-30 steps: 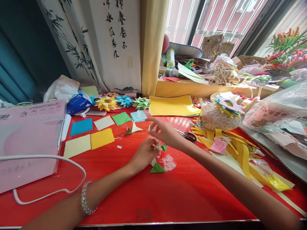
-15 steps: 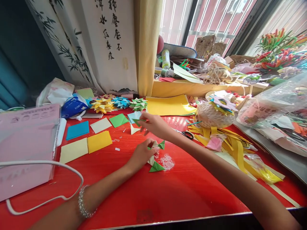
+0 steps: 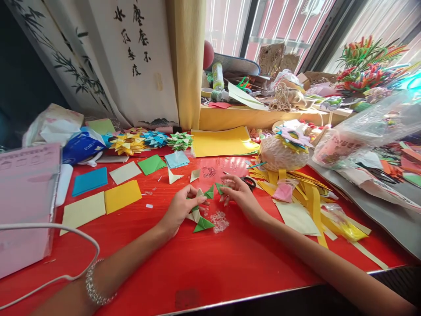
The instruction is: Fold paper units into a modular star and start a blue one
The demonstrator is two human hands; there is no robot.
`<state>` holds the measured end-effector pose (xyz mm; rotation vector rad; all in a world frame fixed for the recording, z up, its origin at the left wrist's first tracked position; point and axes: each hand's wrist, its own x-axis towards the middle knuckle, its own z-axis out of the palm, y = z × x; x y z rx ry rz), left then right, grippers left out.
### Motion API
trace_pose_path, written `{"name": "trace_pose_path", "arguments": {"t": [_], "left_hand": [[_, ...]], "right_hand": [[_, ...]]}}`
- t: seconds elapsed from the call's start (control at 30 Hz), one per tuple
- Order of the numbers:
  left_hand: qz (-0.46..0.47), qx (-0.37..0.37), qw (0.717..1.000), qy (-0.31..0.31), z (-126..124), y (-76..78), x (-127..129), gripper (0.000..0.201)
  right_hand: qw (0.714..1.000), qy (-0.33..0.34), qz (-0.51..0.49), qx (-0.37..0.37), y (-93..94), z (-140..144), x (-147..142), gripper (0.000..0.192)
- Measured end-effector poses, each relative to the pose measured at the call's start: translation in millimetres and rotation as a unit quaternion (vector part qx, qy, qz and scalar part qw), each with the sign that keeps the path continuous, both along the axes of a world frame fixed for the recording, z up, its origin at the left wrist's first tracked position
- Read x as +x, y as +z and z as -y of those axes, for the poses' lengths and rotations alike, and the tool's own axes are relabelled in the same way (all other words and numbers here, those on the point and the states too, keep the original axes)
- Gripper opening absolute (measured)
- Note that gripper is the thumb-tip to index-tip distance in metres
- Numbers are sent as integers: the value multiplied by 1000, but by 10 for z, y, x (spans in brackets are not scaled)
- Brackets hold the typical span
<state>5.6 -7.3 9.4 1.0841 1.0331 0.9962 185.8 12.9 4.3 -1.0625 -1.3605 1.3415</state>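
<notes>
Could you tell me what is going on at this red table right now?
A person is assembling folded paper pieces on the red table. The left hand holds down a partly joined green and cream paper piece, while the right hand pinches a small green folded unit beside it. Two loose cream units lie just behind, with flat paper squares to the left and scissors behind the right hand.

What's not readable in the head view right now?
- Scissors: mostly behind the right hand.
- Green-and-cream folded paper piece: its middle hidden by the left hand.
- Small green folded unit: pinched at right fingertips, shape partly covered.
- Pink box: cut by left edge; print too small.
</notes>
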Motion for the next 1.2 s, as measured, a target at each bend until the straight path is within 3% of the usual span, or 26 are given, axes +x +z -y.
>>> {"name": "trace_pose_path", "arguments": {"t": [0.13, 0.23, 0.27, 0.33, 0.4, 0.47, 0.63, 0.8, 1.0, 1.2], "left_hand": [[-26, 8, 1000, -9, -16, -6, 7, 28], [-36, 13, 999, -5, -23, -13, 15, 28], [-39, 9, 999, 0, -25, -14, 17, 28], [-46, 1, 999, 8, -26, -17, 21, 29], [-50, 1, 999, 10, -27, -20, 23, 29], [-48, 3, 999, 9, -28, -23, 23, 28], [-51, 9, 999, 5, -35, -24, 24, 27], [-69, 30, 997, -8, -37, -28, 28, 27], [-85, 33, 996, -9, -31, -34, 19, 24], [-57, 45, 997, 4, -50, -48, 9, 20]], "right_hand": [[997, 18, 66, 34, -128, -127, 1, 25], [975, -3, 193, 112, -154, -283, 25, 31], [953, -32, 259, 153, -146, -339, 23, 35], [883, -88, 385, 253, -116, -447, -9, 49], [817, -103, 466, 324, -89, -541, -87, 54], [785, -50, 500, 363, -86, -622, -201, 49], [764, 120, 480, 415, -125, -743, -474, 50], [699, 266, 456, 482, -112, -780, -551, 42], [711, 183, 466, 493, -178, -879, -523, 28], [713, 79, 534, 448, -210, -651, -366, 18]]}}
